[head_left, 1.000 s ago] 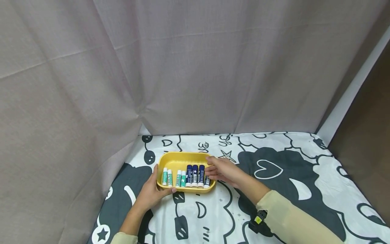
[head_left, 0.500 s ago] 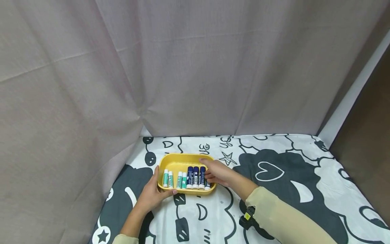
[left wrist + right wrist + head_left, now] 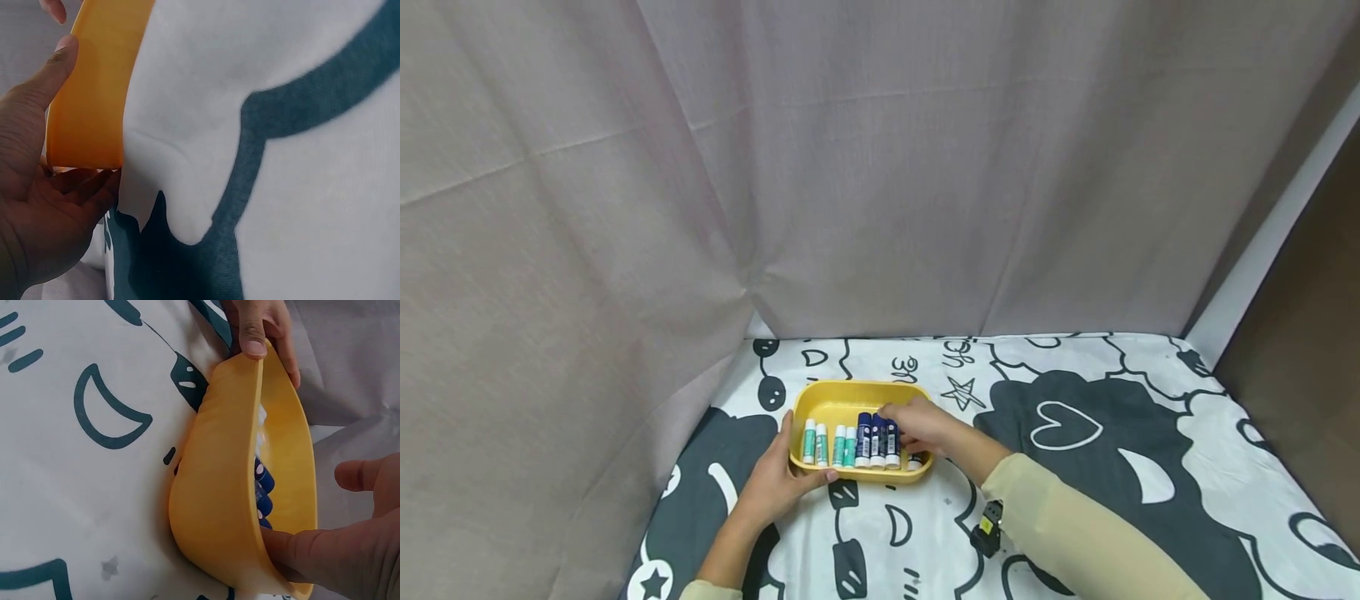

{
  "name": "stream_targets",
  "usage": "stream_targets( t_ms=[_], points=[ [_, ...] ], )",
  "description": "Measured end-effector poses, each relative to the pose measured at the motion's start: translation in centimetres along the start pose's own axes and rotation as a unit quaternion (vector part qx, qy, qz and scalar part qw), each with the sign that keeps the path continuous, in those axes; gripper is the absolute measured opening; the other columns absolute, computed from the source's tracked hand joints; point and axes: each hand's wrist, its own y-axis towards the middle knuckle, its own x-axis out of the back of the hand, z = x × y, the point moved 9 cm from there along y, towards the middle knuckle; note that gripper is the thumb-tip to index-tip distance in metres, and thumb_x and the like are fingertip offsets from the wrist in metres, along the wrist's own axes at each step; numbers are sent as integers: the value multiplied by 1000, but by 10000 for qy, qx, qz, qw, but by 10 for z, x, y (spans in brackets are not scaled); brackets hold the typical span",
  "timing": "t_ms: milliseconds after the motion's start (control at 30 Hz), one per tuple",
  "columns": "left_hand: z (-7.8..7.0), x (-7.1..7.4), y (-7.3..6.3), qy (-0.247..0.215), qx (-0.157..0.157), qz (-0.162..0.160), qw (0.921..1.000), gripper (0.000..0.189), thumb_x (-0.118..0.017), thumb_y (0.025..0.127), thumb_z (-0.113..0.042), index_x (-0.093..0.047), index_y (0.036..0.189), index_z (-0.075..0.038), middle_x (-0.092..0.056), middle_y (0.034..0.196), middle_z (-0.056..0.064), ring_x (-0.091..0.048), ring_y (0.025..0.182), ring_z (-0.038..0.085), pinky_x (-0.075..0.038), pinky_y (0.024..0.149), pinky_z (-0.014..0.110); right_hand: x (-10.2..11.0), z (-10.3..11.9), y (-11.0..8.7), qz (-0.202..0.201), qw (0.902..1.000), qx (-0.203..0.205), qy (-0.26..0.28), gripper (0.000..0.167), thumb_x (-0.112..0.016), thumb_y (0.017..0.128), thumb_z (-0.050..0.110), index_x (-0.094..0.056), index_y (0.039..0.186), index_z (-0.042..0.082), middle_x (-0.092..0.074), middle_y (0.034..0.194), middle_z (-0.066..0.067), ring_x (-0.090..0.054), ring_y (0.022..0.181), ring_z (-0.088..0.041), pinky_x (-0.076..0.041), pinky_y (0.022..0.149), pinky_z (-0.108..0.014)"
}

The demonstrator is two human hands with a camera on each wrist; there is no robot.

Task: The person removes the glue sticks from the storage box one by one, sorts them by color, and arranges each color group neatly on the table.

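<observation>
A yellow tray point(image 3: 861, 391) stands on the patterned cloth. My left hand point(image 3: 777, 477) grips its left end, thumb along the front rim and fingers on the outer side. In a row inside lie several lip balm tubes: green and white ones point(image 3: 822, 446) at the left, dark blue ones point(image 3: 863, 440) toward the right. My right hand point(image 3: 925, 427) reaches over the right end, its fingers down inside beside the blue tubes. In the right wrist view the thumb stands away from the fingers. One blue tube point(image 3: 915, 461) lies apart at the right end, partly hidden by that hand.
A black-and-white printed cloth point(image 3: 940, 550) covers the surface beneath the tray. Behind it hangs a grey curtain point(image 3: 880, 167). A brown panel point(image 3: 1300, 317) rises at the right.
My right hand has moved left, further into the tray. Three blue tubes have shifted slightly left, with a gap between them and the rightmost one. My left hand stays on the tray.
</observation>
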Motion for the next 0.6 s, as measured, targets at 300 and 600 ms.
stream_targets(
  t_ms=[300,600],
  points=[
    [-1,-2,-2,-43,-58,19,10000,144,-96,78,-64,-9,179,-10,-27,182,25,-38,163,49,-35,132,66,-8,-7,9,-33,9998,124,123,69,-65,109,25,-40,156,-19,-65,134,-28,-70,117,-36,-66,102,-54],
    [0,-1,-1,-68,10,32,10000,144,-95,79,-66,-7,179,-11,-24,183,23,-36,165,48,-34,132,66,-11,-8,14,-293,9992,261,-87,44,-71,107,16,-57,136,-14,-67,115,-20,-73,96,-27,-70,88,-41]
  ],
)
